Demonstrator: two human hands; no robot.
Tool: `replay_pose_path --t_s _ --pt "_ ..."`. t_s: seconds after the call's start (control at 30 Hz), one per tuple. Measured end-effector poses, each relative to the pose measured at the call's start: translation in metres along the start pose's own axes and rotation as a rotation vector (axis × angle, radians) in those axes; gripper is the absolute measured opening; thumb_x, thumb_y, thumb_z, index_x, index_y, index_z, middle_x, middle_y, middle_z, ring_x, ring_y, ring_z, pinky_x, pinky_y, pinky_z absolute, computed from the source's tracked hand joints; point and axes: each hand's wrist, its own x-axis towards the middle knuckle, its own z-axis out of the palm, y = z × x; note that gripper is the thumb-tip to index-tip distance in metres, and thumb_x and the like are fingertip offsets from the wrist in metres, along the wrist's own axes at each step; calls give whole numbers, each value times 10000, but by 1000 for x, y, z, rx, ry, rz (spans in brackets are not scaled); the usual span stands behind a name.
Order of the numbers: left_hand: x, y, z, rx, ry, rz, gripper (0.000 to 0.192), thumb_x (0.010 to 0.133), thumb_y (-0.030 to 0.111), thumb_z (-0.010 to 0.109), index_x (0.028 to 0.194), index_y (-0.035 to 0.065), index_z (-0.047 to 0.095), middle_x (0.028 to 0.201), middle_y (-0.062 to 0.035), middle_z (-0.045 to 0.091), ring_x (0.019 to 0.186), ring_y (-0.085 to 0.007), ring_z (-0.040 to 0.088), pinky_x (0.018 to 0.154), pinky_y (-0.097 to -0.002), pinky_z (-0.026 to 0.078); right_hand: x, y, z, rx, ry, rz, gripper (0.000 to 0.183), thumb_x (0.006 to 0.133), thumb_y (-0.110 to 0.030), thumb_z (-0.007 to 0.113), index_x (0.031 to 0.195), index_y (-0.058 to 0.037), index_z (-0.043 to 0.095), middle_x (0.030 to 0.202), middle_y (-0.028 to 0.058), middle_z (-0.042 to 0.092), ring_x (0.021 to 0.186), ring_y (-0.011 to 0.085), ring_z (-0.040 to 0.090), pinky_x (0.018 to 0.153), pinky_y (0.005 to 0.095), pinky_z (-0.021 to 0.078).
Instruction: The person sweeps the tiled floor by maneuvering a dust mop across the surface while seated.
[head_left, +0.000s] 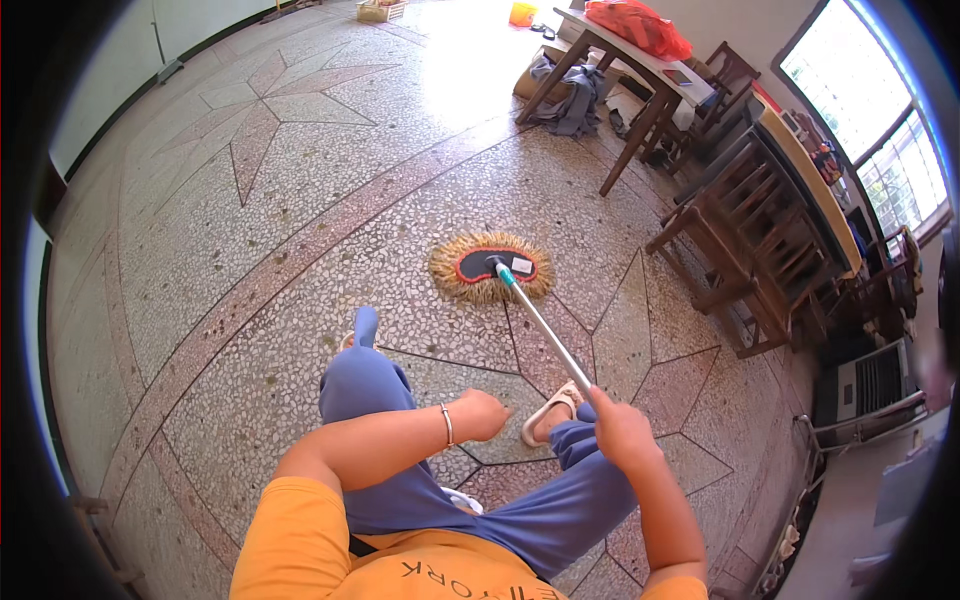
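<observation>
My right hand (628, 435) grips the silver metal handle (551, 334) of a mop, near my right knee. From there the handle slants forward and left to a teal collar (506, 275) at the mop head. The oval mop head (475, 264) rests on the floor in front of me, with tan and brown fringe around a dark, red-edged centre that bears a white label. Left of the handle and apart from it, my left hand (482, 415) is held above my lap with its fingers curled. I see nothing in it. A silver bangle (448, 424) circles that wrist.
Speckled terrazzo floor (315, 262) with inlaid lines spreads around. To the right stand a wooden chair (739, 247) and a table (645, 60) carrying a red plastic bag (637, 28). Grey cloth (570, 101) hangs by its legs. Far back are a basket (380, 10) and a yellow bucket (523, 13).
</observation>
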Motion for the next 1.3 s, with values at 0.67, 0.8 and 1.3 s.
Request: replay_pose_path --t_s 0.67,0.8,1.3 --pt "-49 29 -3 -48 14 268 450 830 148 447 1273 90 406 877 -152 593 794 -298 612 633 -398 488 -75 -19 -43 -46 15 22 430 768 -184 587 1185 -138 492 722 161 585 659 340 592 612 433 475" --pt "-51 21 -3 -54 52 241 455 822 128 442 1273 86 411 850 -144 596 759 -288 620 608 -394 485 -24 -34 -44 -19 96 11 439 747 -169 609 1170 -123 502 736 175 593 702 362 583 637 442 460" --pt "-12 3 -21 -84 31 6 321 826 121 463 1142 88 511 1024 -107 612 932 -269 605 693 -400 501 134 -43 17 30 219 -27 448 782 -48 448 1226 -116 445 882 222 601 814 377 588 727 456 464"
